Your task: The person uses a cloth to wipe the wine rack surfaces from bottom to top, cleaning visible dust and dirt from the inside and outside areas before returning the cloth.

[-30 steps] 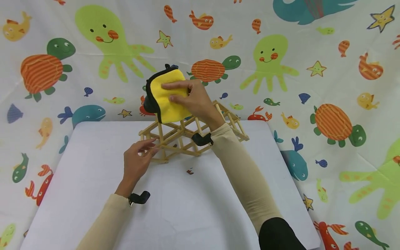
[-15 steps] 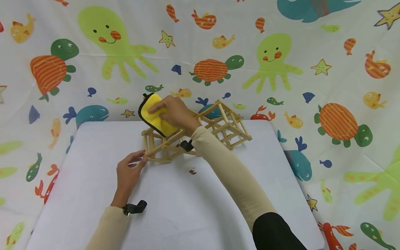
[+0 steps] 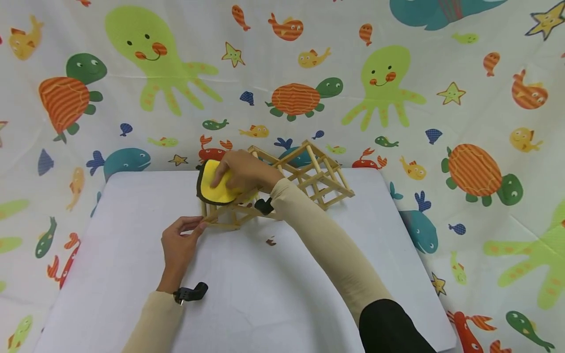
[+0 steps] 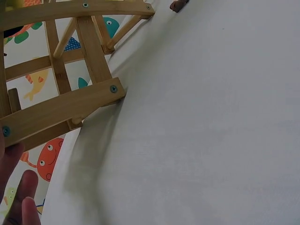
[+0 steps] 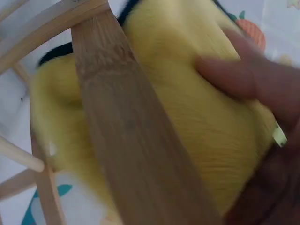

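A slatted wooden rack (image 4: 65, 105), joined with screws and round dowels, stands zigzag at the back of the white table. My left hand (image 3: 178, 240) pinches its lower left corner between thumb and fingers; part of that hand shows at the left wrist view's edge. In my right hand (image 3: 244, 169) is a yellow cloth (image 3: 207, 184) with black edging, held against the rack's left section. The right wrist view has the cloth (image 5: 178, 108) behind a broad slat (image 5: 126, 117), with fingers on it; that view is blurred. The cloth hides some of the slats.
Small brown fragments (image 3: 270, 242) lie on the white table (image 3: 282, 299) in front of the rack. Behind the table hangs a curtain (image 3: 282, 59) printed with sea animals. The rack's right section (image 3: 314, 158) rises near the back edge.
My right hand has brought the cloth down from above the rack onto its left section. My left hand has shifted slightly left and down to the rack's lower corner.
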Action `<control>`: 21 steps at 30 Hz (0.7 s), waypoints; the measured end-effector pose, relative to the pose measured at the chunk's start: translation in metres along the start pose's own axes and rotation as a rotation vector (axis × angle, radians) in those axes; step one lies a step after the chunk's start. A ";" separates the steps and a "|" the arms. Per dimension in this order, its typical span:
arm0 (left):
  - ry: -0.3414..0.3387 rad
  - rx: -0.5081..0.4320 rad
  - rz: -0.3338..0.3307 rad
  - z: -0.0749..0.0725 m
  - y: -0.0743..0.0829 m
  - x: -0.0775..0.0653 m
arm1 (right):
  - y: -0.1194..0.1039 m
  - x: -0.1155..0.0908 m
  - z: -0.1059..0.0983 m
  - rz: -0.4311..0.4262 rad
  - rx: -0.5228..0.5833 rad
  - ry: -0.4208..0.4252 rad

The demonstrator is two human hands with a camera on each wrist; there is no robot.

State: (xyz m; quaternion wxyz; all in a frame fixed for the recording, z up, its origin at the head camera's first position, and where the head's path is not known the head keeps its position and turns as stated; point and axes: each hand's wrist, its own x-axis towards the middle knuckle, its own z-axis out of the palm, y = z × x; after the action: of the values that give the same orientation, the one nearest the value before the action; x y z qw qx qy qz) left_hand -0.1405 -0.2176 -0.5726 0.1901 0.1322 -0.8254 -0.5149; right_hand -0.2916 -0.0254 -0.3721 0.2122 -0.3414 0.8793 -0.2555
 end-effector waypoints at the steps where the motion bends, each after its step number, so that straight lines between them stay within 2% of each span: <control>1: 0.004 -0.003 0.001 0.000 0.000 0.000 | 0.000 0.001 -0.001 -0.002 0.009 0.029; 4: 0.011 -0.007 -0.006 0.001 0.001 0.000 | 0.002 0.005 -0.002 0.014 -0.004 0.127; 7: 0.009 0.000 -0.009 0.001 0.002 0.001 | 0.004 0.010 0.002 0.054 -0.044 0.154; 11: 0.006 0.001 -0.005 0.001 0.003 0.001 | 0.002 0.012 0.007 0.047 -0.143 0.103; 13: 0.011 0.000 0.000 0.001 0.002 0.002 | 0.001 0.011 0.007 0.034 -0.156 0.065; 18: 0.014 0.018 0.014 0.001 0.002 0.001 | 0.001 0.007 -0.001 0.010 -0.055 -0.066; 21: 0.012 0.014 0.015 0.001 0.003 0.000 | 0.002 0.006 -0.004 -0.073 0.002 -0.055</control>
State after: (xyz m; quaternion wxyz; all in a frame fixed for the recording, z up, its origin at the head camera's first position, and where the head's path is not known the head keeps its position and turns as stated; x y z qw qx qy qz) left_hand -0.1409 -0.2152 -0.5707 0.1978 0.1301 -0.8288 -0.5069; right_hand -0.2984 -0.0271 -0.3709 0.2273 -0.3798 0.8599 -0.2543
